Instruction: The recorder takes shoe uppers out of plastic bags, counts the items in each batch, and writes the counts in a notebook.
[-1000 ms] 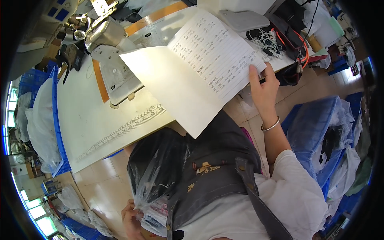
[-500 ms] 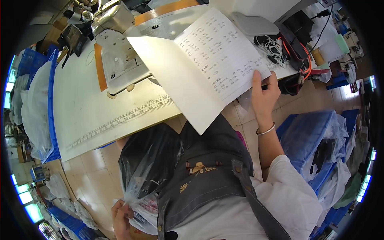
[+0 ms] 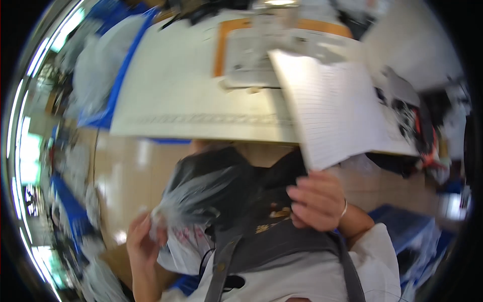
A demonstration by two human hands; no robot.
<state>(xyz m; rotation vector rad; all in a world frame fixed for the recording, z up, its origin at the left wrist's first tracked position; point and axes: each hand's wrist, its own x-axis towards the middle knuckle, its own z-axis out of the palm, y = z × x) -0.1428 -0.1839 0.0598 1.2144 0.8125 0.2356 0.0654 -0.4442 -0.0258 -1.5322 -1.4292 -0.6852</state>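
The right hand (image 3: 316,201) holds an open lined notebook (image 3: 342,108) by its near lower corner, the fingers curled together over the page edge and the thumb presumably behind, though the blur hides it; the book rises up and away from the fingertips, tilted over the front edge of the table. It looks light and limp, a thin sheet-bound book that would sag and flap if held only at a corner, so a firmer hold would be along the spine or with the palm flat under the pages. The left hand (image 3: 143,239) is closed on a clear plastic bag (image 3: 193,199) with dark cloth inside, the fingers pinched on gathered film at the bag's lower left end; the bag lies across the lap, just left of the right hand's knuckles. The film is likely slick and crinkly, the contents soft and of little weight, so bunching the film gives the surest hold. Beyond the notebook fingers lies a pale work table (image 3: 171,95) with a sewing machine (image 3: 261,55) at its far side. Left of it stand blue bins (image 3: 108,108) with bagged goods, over a shiny tan floor (image 3: 126,171).
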